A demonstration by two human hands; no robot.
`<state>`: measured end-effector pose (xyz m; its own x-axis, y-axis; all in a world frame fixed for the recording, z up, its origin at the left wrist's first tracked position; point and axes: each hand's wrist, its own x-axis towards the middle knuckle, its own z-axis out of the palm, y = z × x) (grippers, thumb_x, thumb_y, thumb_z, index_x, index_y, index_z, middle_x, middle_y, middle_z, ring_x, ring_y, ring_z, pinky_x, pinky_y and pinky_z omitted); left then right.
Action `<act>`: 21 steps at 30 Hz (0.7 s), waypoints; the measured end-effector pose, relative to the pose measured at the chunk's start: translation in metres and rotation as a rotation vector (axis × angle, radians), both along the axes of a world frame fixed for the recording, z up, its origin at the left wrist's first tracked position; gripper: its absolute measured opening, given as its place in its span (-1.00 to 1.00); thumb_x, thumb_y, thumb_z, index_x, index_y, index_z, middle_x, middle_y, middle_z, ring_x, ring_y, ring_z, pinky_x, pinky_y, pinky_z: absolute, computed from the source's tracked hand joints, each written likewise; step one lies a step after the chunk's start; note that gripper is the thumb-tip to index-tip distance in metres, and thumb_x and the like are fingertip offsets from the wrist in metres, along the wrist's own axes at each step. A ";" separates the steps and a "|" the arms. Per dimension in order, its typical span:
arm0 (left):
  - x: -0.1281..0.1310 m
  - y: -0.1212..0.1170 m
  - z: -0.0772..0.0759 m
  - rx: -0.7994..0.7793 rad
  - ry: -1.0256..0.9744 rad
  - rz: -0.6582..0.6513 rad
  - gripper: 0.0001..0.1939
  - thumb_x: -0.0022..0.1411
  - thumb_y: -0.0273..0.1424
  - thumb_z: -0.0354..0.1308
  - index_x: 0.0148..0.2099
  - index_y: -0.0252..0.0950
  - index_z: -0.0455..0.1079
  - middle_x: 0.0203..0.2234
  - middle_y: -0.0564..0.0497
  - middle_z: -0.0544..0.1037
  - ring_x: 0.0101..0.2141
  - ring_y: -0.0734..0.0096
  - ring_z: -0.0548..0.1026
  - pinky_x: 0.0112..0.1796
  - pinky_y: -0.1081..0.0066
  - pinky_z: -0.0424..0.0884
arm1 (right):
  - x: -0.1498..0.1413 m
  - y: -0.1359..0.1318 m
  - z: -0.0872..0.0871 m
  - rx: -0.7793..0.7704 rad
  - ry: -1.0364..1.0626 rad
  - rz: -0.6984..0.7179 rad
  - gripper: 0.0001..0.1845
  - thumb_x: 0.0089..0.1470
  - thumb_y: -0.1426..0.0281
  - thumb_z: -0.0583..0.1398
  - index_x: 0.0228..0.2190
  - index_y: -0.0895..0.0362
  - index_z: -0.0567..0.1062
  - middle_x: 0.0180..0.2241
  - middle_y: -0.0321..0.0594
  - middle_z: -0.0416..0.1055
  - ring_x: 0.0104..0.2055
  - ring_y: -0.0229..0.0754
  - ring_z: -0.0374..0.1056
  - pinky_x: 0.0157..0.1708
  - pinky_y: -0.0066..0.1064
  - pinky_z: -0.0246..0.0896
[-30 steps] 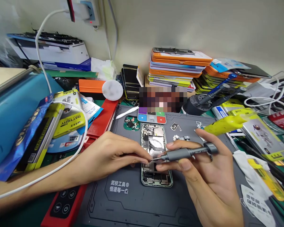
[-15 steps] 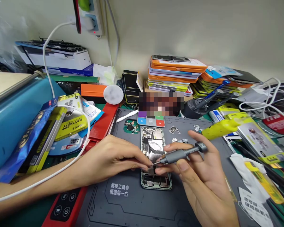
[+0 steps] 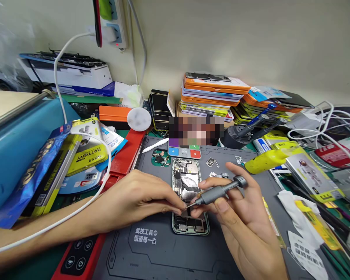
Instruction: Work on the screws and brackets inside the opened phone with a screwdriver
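An opened smartphone (image 3: 189,183), its inner parts bare, lies upright in the picture on a dark grey work mat (image 3: 175,256). Over its lower half, my right hand (image 3: 239,217) grips a grey precision screwdriver (image 3: 216,193) between thumb and fingers, with the shaft pointing down to the left. My left hand (image 3: 151,198) comes in from the left with thumb and index finger pinched at the screwdriver's tip. Whatever lies between those fingertips is too small or hidden to make out. Both hands cover part of the phone's middle.
Behind the phone lie a green circuit piece (image 3: 161,158), a white pen-like stick (image 3: 156,145) and small metal parts (image 3: 212,161). A red device (image 3: 83,256) borders the mat at left. At right are a yellow bottle (image 3: 264,159) and a tool holder (image 3: 236,135). A white cable (image 3: 84,208) crosses my left forearm.
The whole view has shifted slightly. Both hands keep the same hold over the phone, and the screwdriver's angle is a little steeper.
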<state>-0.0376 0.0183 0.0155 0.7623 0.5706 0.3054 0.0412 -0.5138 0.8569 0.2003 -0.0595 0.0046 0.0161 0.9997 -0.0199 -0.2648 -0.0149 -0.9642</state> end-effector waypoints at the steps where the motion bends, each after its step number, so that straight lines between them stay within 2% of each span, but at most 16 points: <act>1: 0.000 0.000 0.000 0.004 -0.002 -0.001 -0.85 0.44 -0.55 0.30 0.00 -0.38 0.65 -0.19 -0.05 0.77 -0.18 0.44 0.72 -0.10 0.63 0.51 | 0.000 0.000 0.000 -0.004 -0.002 -0.003 -0.50 0.43 0.34 0.19 0.28 -0.29 0.26 -0.03 -0.25 0.57 -0.28 -0.22 0.64 -0.14 -0.34 0.61; 6: 0.000 0.000 0.000 0.027 -0.005 -0.005 -0.86 0.44 -0.55 0.30 0.00 -0.40 0.65 -0.19 -0.07 0.77 -0.18 0.43 0.72 -0.10 0.63 0.51 | 0.001 0.000 -0.001 0.003 -0.012 -0.011 -0.50 0.42 0.33 0.20 0.27 -0.29 0.26 -0.03 -0.23 0.58 -0.28 -0.20 0.64 -0.14 -0.28 0.62; 15: -0.001 0.000 -0.001 0.054 0.022 -0.007 -0.87 0.46 -0.50 0.29 -0.01 -0.39 0.64 -0.19 -0.05 0.76 -0.19 0.42 0.71 -0.11 0.60 0.50 | -0.003 0.002 0.002 0.042 -0.010 -0.012 -0.53 0.40 0.37 0.21 0.24 -0.24 0.30 -0.09 -0.25 0.61 -0.32 -0.20 0.66 -0.21 -0.35 0.64; 21: -0.002 0.001 -0.001 0.063 0.035 -0.018 -0.86 0.48 -0.50 0.27 0.01 -0.35 0.63 -0.18 -0.02 0.76 -0.19 0.44 0.71 -0.11 0.61 0.50 | -0.003 0.003 0.003 0.009 -0.013 -0.004 -0.51 0.38 0.34 0.25 0.23 -0.24 0.29 -0.09 -0.23 0.62 -0.34 -0.18 0.66 -0.21 -0.30 0.64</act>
